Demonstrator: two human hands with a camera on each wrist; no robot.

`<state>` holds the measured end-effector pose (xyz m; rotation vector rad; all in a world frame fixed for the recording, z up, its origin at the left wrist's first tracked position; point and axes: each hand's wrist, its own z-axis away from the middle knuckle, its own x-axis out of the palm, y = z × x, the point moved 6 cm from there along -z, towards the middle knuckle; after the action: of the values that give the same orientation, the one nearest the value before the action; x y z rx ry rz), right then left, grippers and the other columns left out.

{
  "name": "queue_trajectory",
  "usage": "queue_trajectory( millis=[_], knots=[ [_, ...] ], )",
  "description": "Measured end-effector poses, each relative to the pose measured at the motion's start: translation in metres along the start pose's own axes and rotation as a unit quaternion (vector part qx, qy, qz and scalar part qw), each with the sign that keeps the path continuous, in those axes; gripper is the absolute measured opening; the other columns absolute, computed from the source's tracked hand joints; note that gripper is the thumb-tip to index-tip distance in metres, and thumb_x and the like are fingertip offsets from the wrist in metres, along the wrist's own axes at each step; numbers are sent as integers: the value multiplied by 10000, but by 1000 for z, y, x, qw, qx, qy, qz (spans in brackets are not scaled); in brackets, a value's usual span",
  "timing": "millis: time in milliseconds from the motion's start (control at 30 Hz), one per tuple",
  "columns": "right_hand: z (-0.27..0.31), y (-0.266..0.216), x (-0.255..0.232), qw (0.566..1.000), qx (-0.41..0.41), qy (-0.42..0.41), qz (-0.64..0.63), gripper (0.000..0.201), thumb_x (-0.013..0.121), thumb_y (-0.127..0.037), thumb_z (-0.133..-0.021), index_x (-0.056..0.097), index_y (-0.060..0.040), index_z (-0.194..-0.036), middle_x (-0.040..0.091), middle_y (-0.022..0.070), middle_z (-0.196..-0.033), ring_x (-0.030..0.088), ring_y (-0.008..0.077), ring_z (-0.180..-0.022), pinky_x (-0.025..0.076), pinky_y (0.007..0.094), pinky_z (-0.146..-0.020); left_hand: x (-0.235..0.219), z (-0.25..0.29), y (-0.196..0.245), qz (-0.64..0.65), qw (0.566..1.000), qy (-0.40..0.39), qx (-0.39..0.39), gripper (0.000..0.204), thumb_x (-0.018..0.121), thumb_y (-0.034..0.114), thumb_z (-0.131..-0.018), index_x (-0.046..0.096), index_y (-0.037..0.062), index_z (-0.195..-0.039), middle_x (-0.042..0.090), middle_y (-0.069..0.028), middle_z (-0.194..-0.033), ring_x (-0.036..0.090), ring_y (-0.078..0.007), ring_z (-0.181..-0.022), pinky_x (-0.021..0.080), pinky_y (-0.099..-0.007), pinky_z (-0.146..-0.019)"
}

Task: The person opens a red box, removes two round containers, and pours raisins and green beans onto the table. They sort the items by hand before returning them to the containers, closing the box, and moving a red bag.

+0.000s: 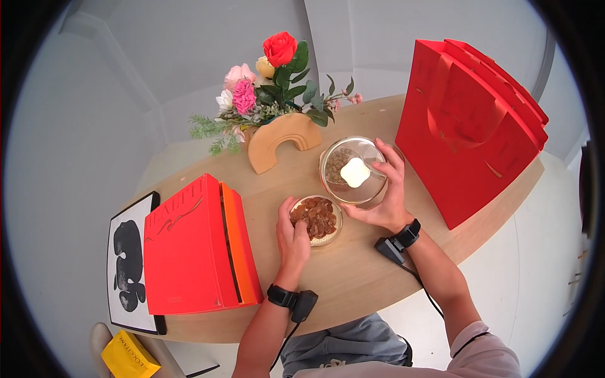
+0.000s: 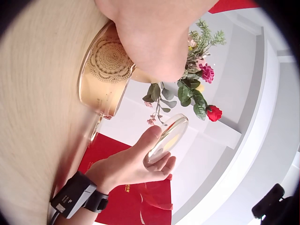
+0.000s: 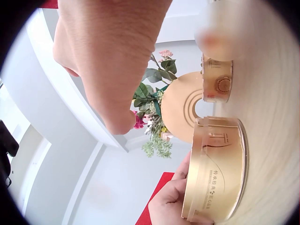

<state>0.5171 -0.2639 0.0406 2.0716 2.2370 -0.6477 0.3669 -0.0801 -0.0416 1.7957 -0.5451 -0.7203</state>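
Brown dried pieces (image 1: pixel 321 217) fill a round gold tin (image 3: pixel 218 173), whose side the left hand (image 1: pixel 294 239) grips, its thumb over the rim. A clear round lid with a pale label (image 1: pixel 355 172) is pinched at its edge by the right hand (image 1: pixel 386 198), raised above the table. Through the lid, in the head view, beige round pieces (image 1: pixel 340 157) show in a second gold tin (image 3: pixel 218 84). The left wrist view shows the lid (image 2: pixel 166 140) tilted in the right hand (image 2: pixel 126 164). Part of the left hand (image 3: pixel 171 201) is hidden behind the first tin.
A flower arrangement (image 1: pixel 277 82) in a wooden arch vase (image 1: pixel 268 148) stands at the back of the table. The red box (image 1: pixel 189 252) lies at left over a framed picture (image 1: pixel 129 264). A tall red bag (image 1: pixel 466 132) stands at right. Below left is a yellow bag (image 1: pixel 129 356).
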Motion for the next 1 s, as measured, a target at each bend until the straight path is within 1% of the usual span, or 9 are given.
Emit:
queue_trajectory(
  millis=[133,200,233,400,433,533,867,933,1000],
  knots=[
    [-1,-1,-1,1000,7,-12,12,1060,1019,-297,-581,387,-141,-1418,379,261,-1550,425,441,-1443,410,570,-1158,1,0,0,-2,1000,1,0,592,438,-43,-903,426,-33,-1495,546,-234,-1479,522,-298,-1393,368,-394,-1204],
    [0,0,0,1000,10,-18,6,1053,1017,-310,-588,390,-133,-1416,388,266,-1558,425,436,-1447,406,559,-1165,-1,0,3,3,1000,17,6,596,465,-44,-867,453,-57,-1463,593,-267,-1425,568,-361,-1345,392,-433,-1185],
    [0,0,1,1000,10,-18,6,1053,1017,-310,-588,390,-133,-1416,388,266,-1558,425,436,-1447,406,559,-1165,-1,0,3,3,1000,17,6,596,465,-44,-867,453,-57,-1463,593,-267,-1425,568,-361,-1345,392,-433,-1185],
    [10,24,13,991,132,-22,-28,1003,997,-334,-643,398,-109,-1416,402,267,-1581,427,426,-1467,394,530,-1195,-1,0,7,10,1000,20,7,577,470,-34,-873,466,-63,-1449,608,-266,-1406,579,-366,-1330,400,-435,-1178],
    [13,28,17,991,131,-21,-27,1003,997,-334,-643,398,-109,-1416,402,267,-1581,427,426,-1467,394,530,-1195,-1,0,6,10,1000,19,8,577,470,-34,-873,466,-63,-1449,608,-266,-1406,579,-366,-1330,400,-435,-1178],
    [20,48,31,966,244,-67,-54,1036,1002,-314,-637,374,-75,-1425,395,275,-1586,439,421,-1458,413,500,-1184,-1,0,2,-1,1000,25,18,568,482,-26,-877,471,-65,-1443,616,-259,-1396,586,-372,-1322,411,-440,-1169],
    [28,64,55,954,284,-80,-54,1009,997,-316,-641,411,-39,-1414,443,273,-1538,496,399,-1396,439,478,-1161,-2,-1,-3,-12,999,31,19,550,516,-14,-878,491,-61,-1426,621,-248,-1387,595,-377,-1309,429,-445,-1151],
    [27,65,56,954,282,-88,-49,1006,997,-315,-638,418,-33,-1411,449,269,-1525,504,393,-1384,441,467,-1158,0,-1,-6,-14,1000,5,-4,574,488,-33,-903,469,-9,-1476,561,-214,-1473,540,-310,-1383,387,-400,-1193],
    [24,64,57,953,286,-91,-46,1005,997,-313,-636,419,-34,-1409,447,268,-1524,507,393,-1378,441,466,-1158,0,0,-5,-17,1000,5,-4,573,490,-32,-902,470,-13,-1474,561,-215,-1472,541,-309,-1382,389,-399,-1191]
  ],
)
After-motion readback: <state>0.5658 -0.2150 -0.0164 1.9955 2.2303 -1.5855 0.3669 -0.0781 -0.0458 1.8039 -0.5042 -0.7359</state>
